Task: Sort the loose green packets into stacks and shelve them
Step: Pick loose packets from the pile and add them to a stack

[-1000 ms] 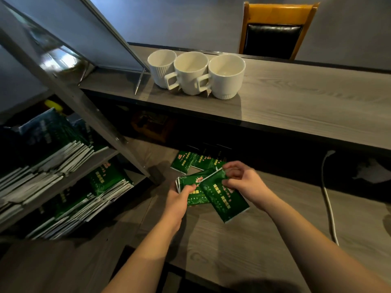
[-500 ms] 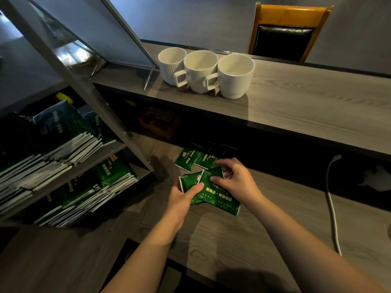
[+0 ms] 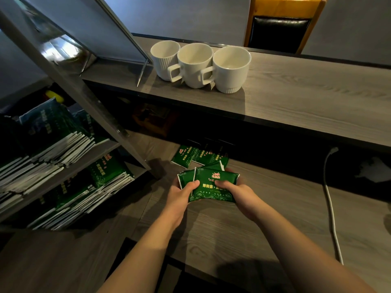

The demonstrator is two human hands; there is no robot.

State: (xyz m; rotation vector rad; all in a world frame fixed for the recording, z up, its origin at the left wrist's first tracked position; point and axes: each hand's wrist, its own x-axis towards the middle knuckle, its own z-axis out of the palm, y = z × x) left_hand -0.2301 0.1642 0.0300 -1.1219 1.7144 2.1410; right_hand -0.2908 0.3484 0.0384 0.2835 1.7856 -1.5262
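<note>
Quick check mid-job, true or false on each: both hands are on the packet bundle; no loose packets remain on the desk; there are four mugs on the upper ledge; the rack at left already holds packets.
1. Both hands hold the packet bundle. True: left hand and right hand grip it.
2. No loose packets remain. False: loose packets lie behind the bundle.
3. Four mugs stand on the upper ledge. False: three mugs.
4. The rack already holds packets. True: shelved stacks fill both tiers.
</note>
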